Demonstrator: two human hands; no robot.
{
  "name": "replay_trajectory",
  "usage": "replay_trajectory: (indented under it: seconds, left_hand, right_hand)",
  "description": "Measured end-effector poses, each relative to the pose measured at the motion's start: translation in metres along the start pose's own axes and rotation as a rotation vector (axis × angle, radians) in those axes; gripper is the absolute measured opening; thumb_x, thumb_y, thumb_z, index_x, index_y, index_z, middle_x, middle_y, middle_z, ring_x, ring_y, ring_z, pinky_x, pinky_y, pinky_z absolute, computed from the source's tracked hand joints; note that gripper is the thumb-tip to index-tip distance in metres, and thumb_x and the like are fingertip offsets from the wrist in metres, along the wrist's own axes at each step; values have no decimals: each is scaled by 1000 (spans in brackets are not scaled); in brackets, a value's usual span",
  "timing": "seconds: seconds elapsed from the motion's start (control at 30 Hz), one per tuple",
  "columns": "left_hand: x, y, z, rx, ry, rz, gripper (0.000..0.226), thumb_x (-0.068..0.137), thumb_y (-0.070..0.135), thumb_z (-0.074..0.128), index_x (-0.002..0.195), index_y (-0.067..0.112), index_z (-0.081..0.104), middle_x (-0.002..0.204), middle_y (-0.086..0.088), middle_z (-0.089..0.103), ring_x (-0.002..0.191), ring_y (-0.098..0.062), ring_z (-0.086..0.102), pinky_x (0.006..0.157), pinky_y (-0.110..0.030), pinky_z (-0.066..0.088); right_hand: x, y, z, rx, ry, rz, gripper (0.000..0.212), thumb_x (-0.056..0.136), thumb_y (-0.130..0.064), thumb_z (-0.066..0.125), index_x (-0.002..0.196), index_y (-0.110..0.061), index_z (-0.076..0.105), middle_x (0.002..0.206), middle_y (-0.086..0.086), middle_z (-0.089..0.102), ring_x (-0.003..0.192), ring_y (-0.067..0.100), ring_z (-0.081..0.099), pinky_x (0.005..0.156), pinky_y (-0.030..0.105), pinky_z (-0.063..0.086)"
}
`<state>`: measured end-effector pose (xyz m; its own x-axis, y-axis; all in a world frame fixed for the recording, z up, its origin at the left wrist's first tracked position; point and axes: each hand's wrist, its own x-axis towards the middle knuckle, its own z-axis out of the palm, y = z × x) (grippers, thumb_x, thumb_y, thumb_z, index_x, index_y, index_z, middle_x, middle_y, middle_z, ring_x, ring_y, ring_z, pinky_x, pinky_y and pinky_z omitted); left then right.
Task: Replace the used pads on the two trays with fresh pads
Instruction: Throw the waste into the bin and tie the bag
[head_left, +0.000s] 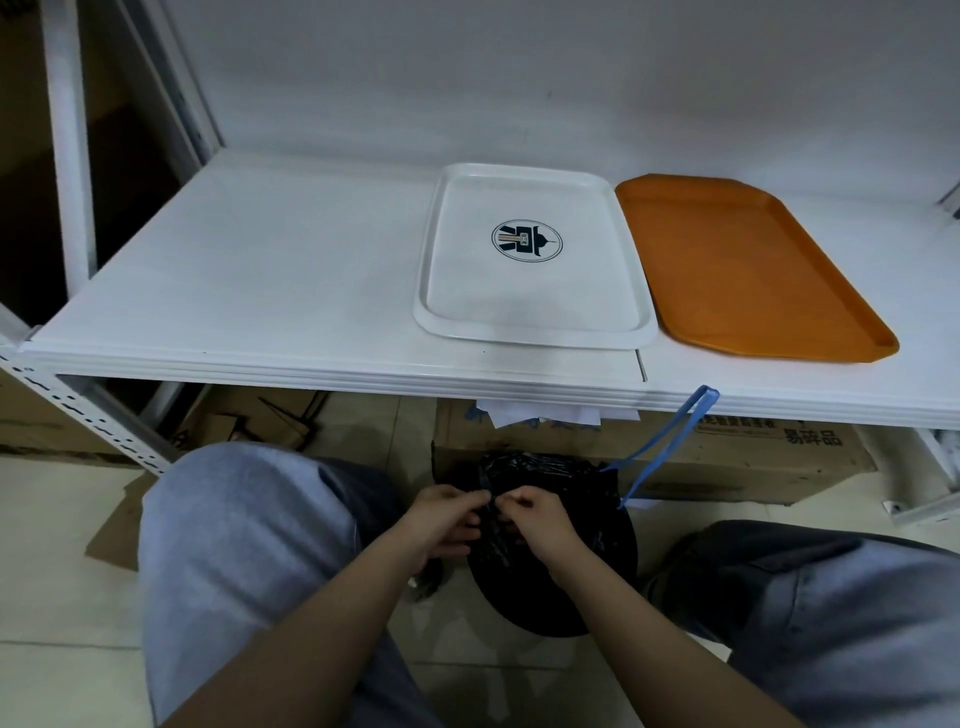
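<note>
Two trays are set side by side on a smooth white shelf board (234, 270), touching or nearly so. The white tray (535, 254) is a glossy rounded rectangle with a raised rim and a round dark-blue emblem (527, 240) printed at its middle. The orange tray (748, 270), to its right, is matte, with clipped corners and a shallow rim. No pad can be made out on either tray.

Nearer, below the shelf edge, a crinkled black plastic bag (550, 561) is seen on the floor between the person's knees. Its gathered mouth is pinched by both hands: the left hand (441, 525) has fingers curled onto the plastic from the left, and the right hand (535, 519) is clamped on it from the right, the fingertips almost meeting. A blue drawstring loop (670, 441) is stretched from the bag up to the shelf's front edge.

White paper sheets (540, 414) are seen hanging just under the shelf board. Behind the bag a brown cardboard box (753, 457) with printed characters is placed on the pale tiled floor (52, 597). Flattened cardboard (111, 525) lies at the left, beside a perforated white metal upright (88, 410). The knees are covered in grey-blue fabric.
</note>
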<state>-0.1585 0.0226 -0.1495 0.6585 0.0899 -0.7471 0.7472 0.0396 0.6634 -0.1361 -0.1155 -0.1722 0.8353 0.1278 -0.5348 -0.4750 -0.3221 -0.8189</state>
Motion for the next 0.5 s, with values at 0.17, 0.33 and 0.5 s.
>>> replay_trajectory:
  seconds: [0.17, 0.33, 0.5]
  left_hand:
    - [7, -2, 8, 79, 82, 73, 11, 88, 18, 65, 82, 11, 60, 67, -5, 56, 64, -16, 58, 75, -38, 55]
    - [8, -4, 5, 55, 68, 27, 12, 91, 21, 61, 84, 12, 61, 74, -6, 58, 66, -16, 58, 65, -31, 54]
    - [6, -3, 5, 30, 49, -6, 11, 91, 19, 60, 84, 12, 58, 72, -5, 56, 65, -16, 57, 63, -30, 53]
  right_hand:
    - [3, 0, 3, -20, 39, 23, 10, 91, -10, 58, 83, -10, 65, 72, 2, 64, 64, 10, 60, 57, 16, 46]
    - [5, 1, -1, -297, 110, 25, 11, 89, -21, 59, 78, -21, 61, 74, -3, 65, 71, 14, 66, 72, 30, 55]
    - [-9, -5, 1, -650, 170, -86, 5, 88, -30, 58, 86, -26, 59, 82, -6, 63, 80, 17, 62, 60, 26, 45]
